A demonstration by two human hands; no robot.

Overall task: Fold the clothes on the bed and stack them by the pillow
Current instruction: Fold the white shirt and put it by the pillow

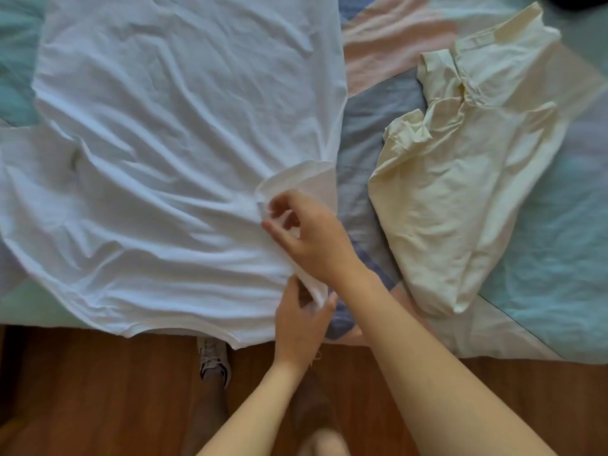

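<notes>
- a bed covered in a patchwork quilt (pixel 371 133) of pale pink, grey-blue and teal blocks fills the upper part of the view, and a reddish-brown wooden floor (pixel 98 390) runs along the bottom edge.
- a large white t-shirt (pixel 164 143) lies spread out and wrinkled across the left and middle of the quilt, its near edge hanging slightly over the side of the bed.
- the shirt's right sleeve (pixel 306 179) is turned inward onto the body of the shirt.
- the right hand (pixel 312 238) is over the shirt's right edge, fingers curled, pinching a fold of the white fabric near the sleeve.
- the left hand (pixel 301 320) sits just below the right one, close to the bed's edge, thumb and fingers closed round a gathered bit of the same white fabric.
- both forearms come up from the bottom of the frame and the hands are nearly touching.
- a cream collared shirt (pixel 460 192) lies crumpled on the right side of the quilt, well apart from the white one, its collar toward the top.
- a pale sneaker (pixel 214 360) is on the floor just below the hanging edge of the t-shirt.
- no pillow shows in this view.
</notes>
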